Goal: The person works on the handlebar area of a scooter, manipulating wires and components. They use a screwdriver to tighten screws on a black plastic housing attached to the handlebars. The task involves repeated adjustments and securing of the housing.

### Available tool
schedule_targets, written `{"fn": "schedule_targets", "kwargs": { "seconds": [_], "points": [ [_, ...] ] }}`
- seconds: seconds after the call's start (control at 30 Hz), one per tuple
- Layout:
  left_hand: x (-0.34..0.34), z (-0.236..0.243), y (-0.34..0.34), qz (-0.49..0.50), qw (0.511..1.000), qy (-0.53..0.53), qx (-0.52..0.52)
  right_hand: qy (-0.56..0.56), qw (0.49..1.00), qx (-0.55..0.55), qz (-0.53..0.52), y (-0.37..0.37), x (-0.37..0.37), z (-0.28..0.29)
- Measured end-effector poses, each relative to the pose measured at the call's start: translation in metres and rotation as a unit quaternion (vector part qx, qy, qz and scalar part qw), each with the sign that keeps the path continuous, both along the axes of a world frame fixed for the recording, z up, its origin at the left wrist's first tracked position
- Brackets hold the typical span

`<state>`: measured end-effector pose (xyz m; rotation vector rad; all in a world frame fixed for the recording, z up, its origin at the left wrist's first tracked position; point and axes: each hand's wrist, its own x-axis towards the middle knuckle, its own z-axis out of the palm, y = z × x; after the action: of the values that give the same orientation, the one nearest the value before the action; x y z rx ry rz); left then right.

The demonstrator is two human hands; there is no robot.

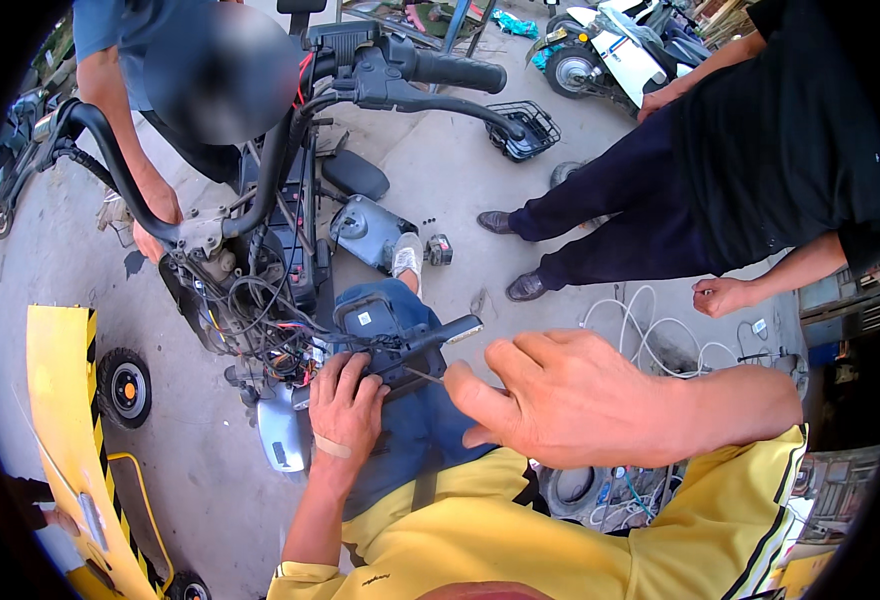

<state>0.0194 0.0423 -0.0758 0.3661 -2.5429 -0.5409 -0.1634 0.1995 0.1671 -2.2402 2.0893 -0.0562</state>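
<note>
A black plastic vehicle part [368, 318] with a small white label lies over my lap, beside a scooter's exposed wiring [260, 318]. My left hand [345, 408], a bandage strip at its wrist, grips the near edge of this part with bent fingers. In my right hand [550, 400] is a screwdriver [422, 374]; its thin metal shaft points left onto the black part, while the handle is hidden in my closed fingers. Whether the tip sits in a screw is too small to tell. A bar with a light-coloured end [460, 330] runs across the part.
The scooter's handlebar [270, 170] rises ahead, with a person's hand [160, 205] at its left side. Another person [640, 210] stands at right. A grey cover [368, 232], a wire basket [525, 130], a wheel [125, 388] and a white hose [650, 330] lie around.
</note>
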Motion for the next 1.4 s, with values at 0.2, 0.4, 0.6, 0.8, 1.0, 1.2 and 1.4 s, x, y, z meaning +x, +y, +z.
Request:
{"fn": "schedule_targets", "kwargs": {
  "seconds": [0.2,0.4,0.6,0.8,1.0,1.2,1.4],
  "points": [
    [-0.009,-0.001,-0.004,-0.004,1.000,-0.012,-0.005,-0.074,0.995,0.041,0.044,-0.012,-0.012,-0.009],
    [-0.017,0.002,-0.008,0.000,1.000,-0.023,0.002,-0.063,0.984,0.005,0.169,-0.022,-0.039,-0.011],
    [-0.022,0.001,-0.012,-0.007,0.999,-0.030,0.020,-0.102,0.987,-0.033,0.117,-0.033,-0.053,-0.018],
    [-0.028,-0.002,-0.015,-0.010,0.999,-0.035,0.018,-0.027,0.998,0.017,0.048,-0.033,-0.051,-0.017],
    [-0.030,-0.002,-0.013,-0.006,0.999,-0.034,0.018,-0.080,0.988,-0.016,0.133,-0.040,-0.051,-0.018],
    [-0.029,-0.003,-0.009,0.000,1.000,-0.028,0.003,-0.136,0.976,-0.048,0.163,-0.038,-0.057,-0.017],
    [-0.028,0.001,-0.008,-0.002,1.000,-0.024,0.000,-0.024,0.999,-0.021,0.036,-0.029,-0.037,-0.013]
  ]
}}
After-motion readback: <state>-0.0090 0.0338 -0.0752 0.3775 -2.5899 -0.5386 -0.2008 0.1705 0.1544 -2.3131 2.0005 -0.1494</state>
